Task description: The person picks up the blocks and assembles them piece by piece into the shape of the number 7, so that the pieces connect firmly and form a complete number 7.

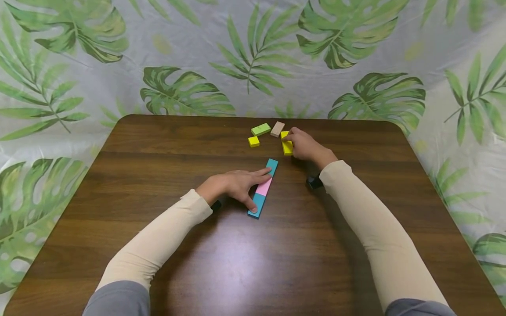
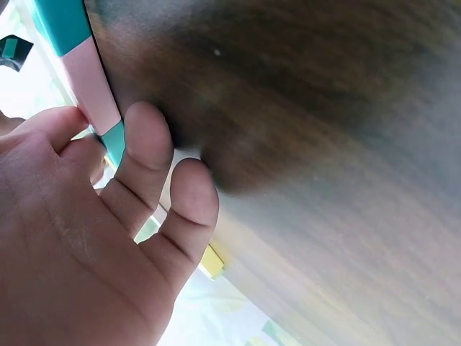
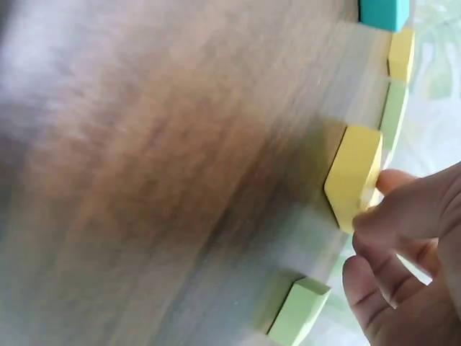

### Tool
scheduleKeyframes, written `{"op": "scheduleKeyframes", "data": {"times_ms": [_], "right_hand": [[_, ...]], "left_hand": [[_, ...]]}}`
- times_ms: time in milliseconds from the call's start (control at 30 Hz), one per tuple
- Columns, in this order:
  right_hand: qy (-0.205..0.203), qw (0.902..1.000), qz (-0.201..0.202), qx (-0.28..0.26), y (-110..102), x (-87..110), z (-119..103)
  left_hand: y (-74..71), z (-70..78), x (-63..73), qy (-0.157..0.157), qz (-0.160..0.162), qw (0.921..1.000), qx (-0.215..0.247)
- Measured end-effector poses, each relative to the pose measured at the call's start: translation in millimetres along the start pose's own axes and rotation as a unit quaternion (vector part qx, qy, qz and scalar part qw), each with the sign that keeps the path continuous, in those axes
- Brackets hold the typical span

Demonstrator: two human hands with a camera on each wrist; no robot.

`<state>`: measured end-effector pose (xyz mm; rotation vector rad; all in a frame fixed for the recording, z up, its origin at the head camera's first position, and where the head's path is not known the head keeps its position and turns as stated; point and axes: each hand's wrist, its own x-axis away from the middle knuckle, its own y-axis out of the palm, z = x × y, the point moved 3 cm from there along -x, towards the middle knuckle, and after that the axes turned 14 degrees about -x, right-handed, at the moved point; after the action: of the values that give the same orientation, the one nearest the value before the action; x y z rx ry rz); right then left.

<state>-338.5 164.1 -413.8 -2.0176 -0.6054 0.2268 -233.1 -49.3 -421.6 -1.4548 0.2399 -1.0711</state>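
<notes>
A straight row of blocks lies on the table: a teal block [image 1: 259, 202], a pink block [image 1: 264, 187] and another teal block [image 1: 272, 164]. My left hand [image 1: 239, 184] is spread along the row's left side, its thumb on the near teal block and its fingers by the pink and far teal ones. Further back and to the right, my right hand [image 1: 303, 145] pinches a long yellow block [image 1: 287, 147]. In the right wrist view, thumb and finger meet this yellow block [image 3: 353, 176] at its edge.
Behind the row lie a small yellow block [image 1: 254, 141], a light green block [image 1: 261, 129] and a beige block [image 1: 277, 129]. Another light green block [image 3: 299, 313] shows in the right wrist view. A leaf-patterned curtain [image 1: 269, 52] hangs behind the table's back edge.
</notes>
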Motion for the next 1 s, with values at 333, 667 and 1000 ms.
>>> {"op": "scheduleKeyframes", "data": {"times_ms": [333, 667, 1000], "right_hand": [[-0.042, 0.9990, 0.011, 0.013, 3.6, 14.3, 1.9], [-0.073, 0.9967, 0.027, 0.022, 2.0, 4.2, 15.2], [-0.058, 0.9980, 0.024, 0.006, -2.6, 1.5, 17.5]], "left_hand": [[0.1, -2.2, -0.2, 0.003, 0.000, 1.0000, 0.006], [0.3, -0.4, -0.3, 0.005, -0.003, 0.9999, 0.009], [-0.5, 0.7, -0.5, 0.002, -0.004, 1.0000, 0.004]]}}
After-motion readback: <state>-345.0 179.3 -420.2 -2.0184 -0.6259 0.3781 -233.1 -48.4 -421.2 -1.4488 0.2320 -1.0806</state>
